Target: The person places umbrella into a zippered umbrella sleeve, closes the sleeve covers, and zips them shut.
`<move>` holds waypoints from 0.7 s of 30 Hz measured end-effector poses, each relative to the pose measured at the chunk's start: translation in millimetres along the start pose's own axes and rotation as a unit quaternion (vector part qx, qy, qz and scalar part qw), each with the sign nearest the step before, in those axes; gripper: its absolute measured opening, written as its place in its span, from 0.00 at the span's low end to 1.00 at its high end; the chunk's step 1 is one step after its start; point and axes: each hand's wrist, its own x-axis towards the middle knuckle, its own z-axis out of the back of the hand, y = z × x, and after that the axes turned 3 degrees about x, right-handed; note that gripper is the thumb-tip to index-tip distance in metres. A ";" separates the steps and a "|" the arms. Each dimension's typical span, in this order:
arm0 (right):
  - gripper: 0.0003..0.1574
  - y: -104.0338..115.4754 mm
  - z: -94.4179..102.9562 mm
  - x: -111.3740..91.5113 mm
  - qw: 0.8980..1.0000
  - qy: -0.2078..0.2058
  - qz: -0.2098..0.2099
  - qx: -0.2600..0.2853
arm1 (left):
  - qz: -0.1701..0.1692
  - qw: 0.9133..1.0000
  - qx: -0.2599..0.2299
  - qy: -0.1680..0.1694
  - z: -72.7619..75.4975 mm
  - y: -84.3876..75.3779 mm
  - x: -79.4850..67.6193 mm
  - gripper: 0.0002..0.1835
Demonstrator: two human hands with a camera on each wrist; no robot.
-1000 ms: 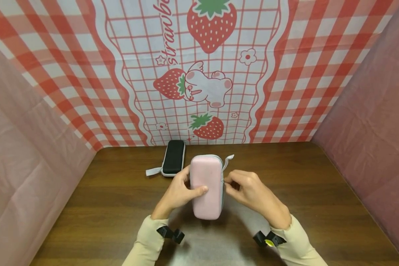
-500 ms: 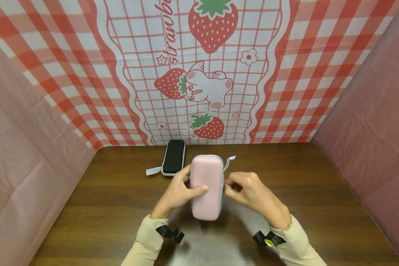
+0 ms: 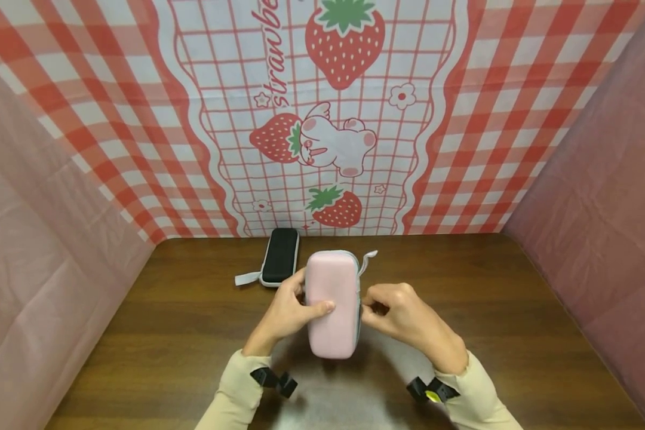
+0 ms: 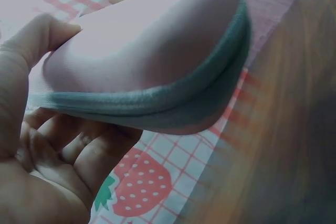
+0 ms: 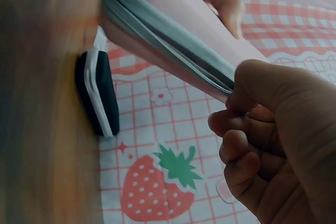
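My left hand (image 3: pixel 286 310) grips a pink hard-shell zip case (image 3: pixel 333 304), thumb across its face and fingers behind. The case stands nearly upright over the table, its grey zipper band (image 5: pixel 173 45) running along the right side. At that side, the thumb and index finger of my right hand (image 3: pixel 408 310) pinch the zipper pull, which the fingertips hide. Above the pinch, the right wrist view shows a dark gap between the zipper's two edges. A pale strap (image 3: pixel 369 257) sticks out near the case's upper right. In the left wrist view, the pink case (image 4: pixel 142 45) shows its rounded end.
A black zip case (image 3: pixel 281 255) with white edging and a pale tab lies on the wooden table (image 3: pixel 193 334), behind my left hand. A strawberry-print cloth (image 3: pixel 322 137) hangs at the back edge, with pink cloths (image 3: pixel 586 179) at both sides.
My right hand has slid a little down along the pink case's side, toward me. The left hand keeps its grip, and the case has barely moved.
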 end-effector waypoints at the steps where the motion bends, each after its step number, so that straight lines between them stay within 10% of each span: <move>1: 0.16 0.0 -1.0 -0.1 1.000 0.008 -0.004 0.003 | -0.003 1.000 -0.001 -0.004 0.5 0.0 -0.2 0.33; 21: 0.18 2.6 -1.4 0.2 1.000 0.019 0.006 0.018 | 0.004 0.998 -0.037 -0.046 -0.9 -6.1 0.2 0.32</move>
